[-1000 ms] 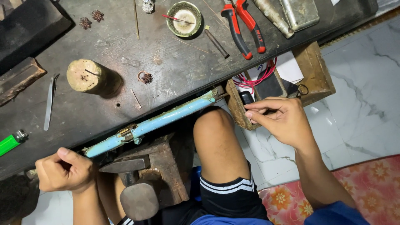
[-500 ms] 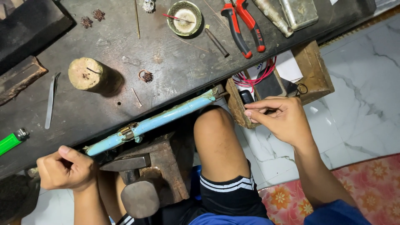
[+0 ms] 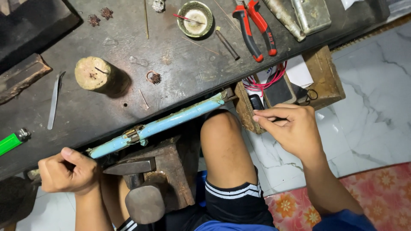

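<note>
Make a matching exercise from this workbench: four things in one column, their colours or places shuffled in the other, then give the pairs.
Things:
1. pliers
2. lighter
3. wooden stump
4. right hand

Descriptions:
A. bright green, at the left edge of the bench
B. over the open wooden drawer
C. red and black handles, at the top of the bench
D. pale round top, standing on the dark benchtop

Pairs: 1-C, 2-A, 3-D, 4-B

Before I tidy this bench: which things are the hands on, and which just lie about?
In hand:
right hand reaching into wooden drawer box
left hand closed at the bench edge

Lying about:
red pliers
small bowl
wooden stump
tweezers
green lighter
</note>
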